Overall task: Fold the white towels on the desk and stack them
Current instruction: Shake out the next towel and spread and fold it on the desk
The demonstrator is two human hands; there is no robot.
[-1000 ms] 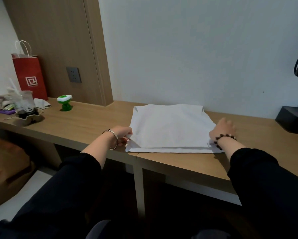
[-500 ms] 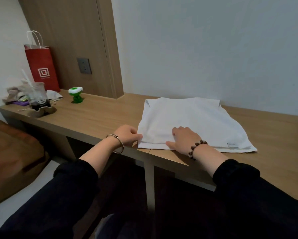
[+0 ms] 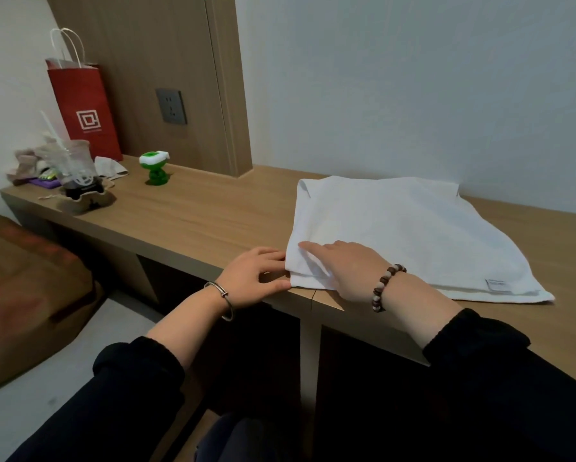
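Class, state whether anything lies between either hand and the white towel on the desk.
Nothing visible. The right hand rests flat on the near left corner of the white cloth towel; the left hand touches that corner's edge.

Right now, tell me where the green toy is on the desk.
In the head view, the green toy stands on the desk, back left, just right of the red bag and left of the white towel.
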